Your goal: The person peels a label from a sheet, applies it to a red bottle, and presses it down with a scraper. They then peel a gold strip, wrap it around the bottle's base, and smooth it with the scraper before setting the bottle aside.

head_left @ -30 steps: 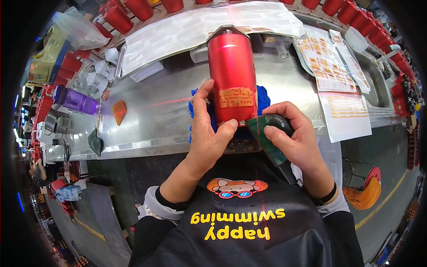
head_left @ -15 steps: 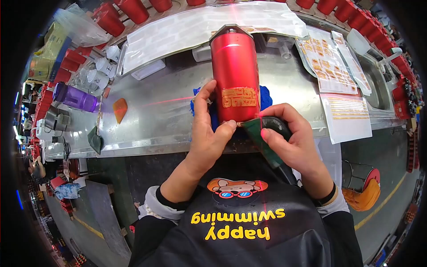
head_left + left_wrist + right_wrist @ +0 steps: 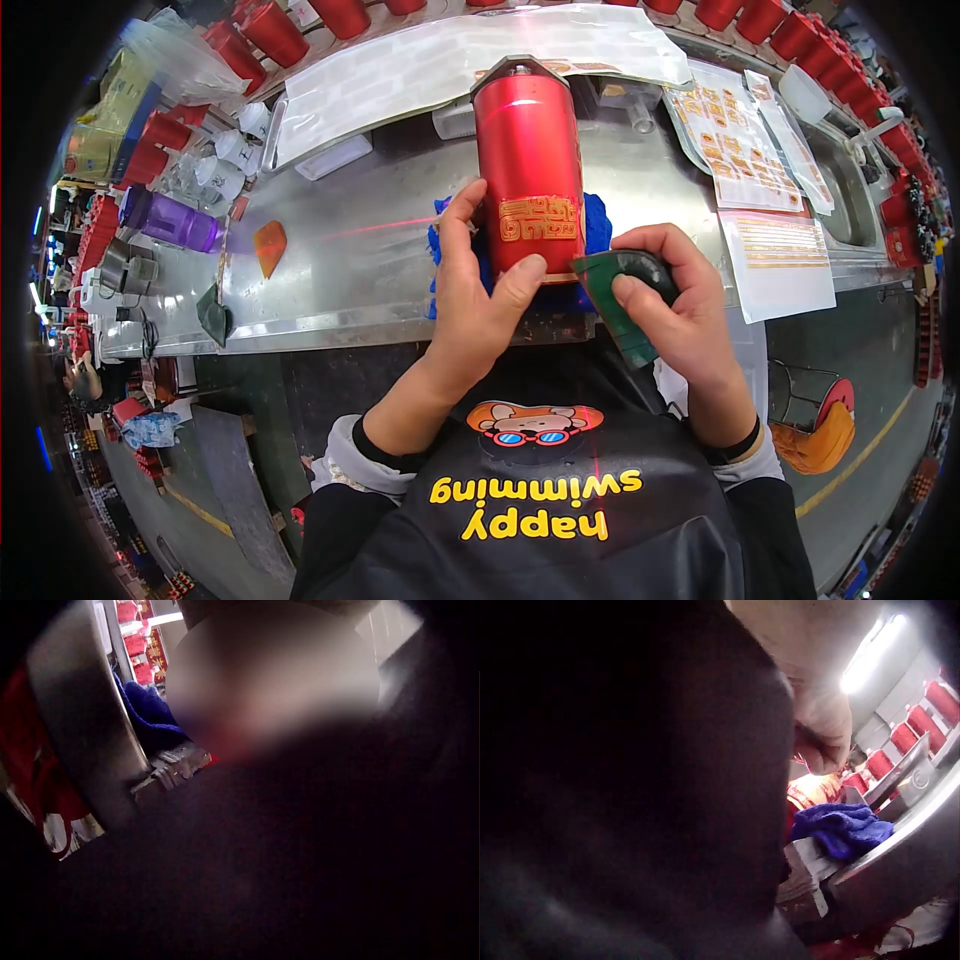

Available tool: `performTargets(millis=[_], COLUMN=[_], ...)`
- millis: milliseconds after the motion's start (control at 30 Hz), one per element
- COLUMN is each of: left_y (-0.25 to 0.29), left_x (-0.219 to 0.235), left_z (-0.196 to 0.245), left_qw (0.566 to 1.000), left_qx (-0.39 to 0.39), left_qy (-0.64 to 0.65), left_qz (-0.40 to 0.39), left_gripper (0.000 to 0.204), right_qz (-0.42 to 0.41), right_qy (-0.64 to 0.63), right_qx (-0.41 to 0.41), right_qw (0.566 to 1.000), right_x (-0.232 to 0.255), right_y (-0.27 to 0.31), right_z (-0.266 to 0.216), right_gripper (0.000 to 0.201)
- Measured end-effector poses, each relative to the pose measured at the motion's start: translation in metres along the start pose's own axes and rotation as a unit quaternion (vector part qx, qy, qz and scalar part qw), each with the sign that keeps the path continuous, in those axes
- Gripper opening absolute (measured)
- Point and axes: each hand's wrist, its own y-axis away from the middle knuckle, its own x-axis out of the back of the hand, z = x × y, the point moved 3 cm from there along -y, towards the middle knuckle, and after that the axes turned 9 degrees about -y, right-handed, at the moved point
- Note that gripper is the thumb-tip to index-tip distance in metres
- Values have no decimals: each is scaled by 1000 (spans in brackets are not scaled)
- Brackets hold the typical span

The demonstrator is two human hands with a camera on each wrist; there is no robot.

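Note:
A red metal canister [image 3: 528, 140] with a gold pattern band [image 3: 540, 219] lies over a blue cloth [image 3: 597, 225], its near end toward the person. My left hand [image 3: 475, 295] grips its left side, fingers along the wall and thumb at the near end. Between thumb and fingers, my right hand [image 3: 685, 305] pinches a green scraper blade [image 3: 612, 305] with a black grip [image 3: 645, 270]. One blade corner is right by the canister's near right edge. In the right wrist view the hand [image 3: 825, 724] shows above the cloth [image 3: 844, 829]; the left wrist view is mostly dark and blurred.
The steel table [image 3: 350, 270] carries an orange scraper piece [image 3: 269, 248], a dark green one [image 3: 213, 316] and a purple bottle [image 3: 172, 222] at left. Gold decal sheets [image 3: 735, 135] lie at right, before a sink [image 3: 845, 190]. Red canisters [image 3: 275, 32] line the back.
The canister shifted slightly right. The scraper's corner went left along the near rim to the left thumb, then back right, away from it. The left thumb has lifted a little.

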Motion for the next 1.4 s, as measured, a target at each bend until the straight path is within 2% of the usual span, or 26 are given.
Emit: performTargets(millis=[100,200,300,400,500,600,800,900,1000,1033,1100,1167,1400], left_y=[0,0,0,-1,-1,-2,1,3,4,4,2,-1,-3], left_x=[-10,-8,-6,0,2,5,8,16,18,17,15,14,11], left_z=[7,3,0,-5,1,0,5,4,-7,-8,-10,-13,-8], left_qw=[1000,999,997,999,995,996,989,972,972,979,991,992,994], left_qx=[-6,22,15,5,27,6,18,32,39,31,16,9,10], left_qy=[20,33,70,41,88,69,131,222,226,194,127,122,107], left_qz=[6,-9,-19,-35,-47,-53,-67,-75,-48,-46,-47,-43,-31], left_gripper=[79,82,82,84,85,84,82,78,74,73,71,71,75], right_qz=[15,5,1,-9,-14,-30,-59,-91,-54,-38,-14,1,-43], right_qy=[-37,-1,-15,1,11,22,101,144,137,99,141,198,250], right_qx=[-15,-16,-10,-5,2,4,63,115,78,68,92,104,227], right_qw=[999,1000,1000,1000,1000,999,991,979,986,992,986,975,940], right_x=[4,6,5,3,1,-5,-19,-22,-12,-9,-2,-2,-9], right_y=[3,3,2,2,2,1,-6,-10,-9,-7,-5,0,-1], right_z=[7,8,8,6,5,0,-12,-17,-21,-18,-13,-17,1], right_gripper=[24,25,24,25,24,24,24,25,24,24,24,27,44])
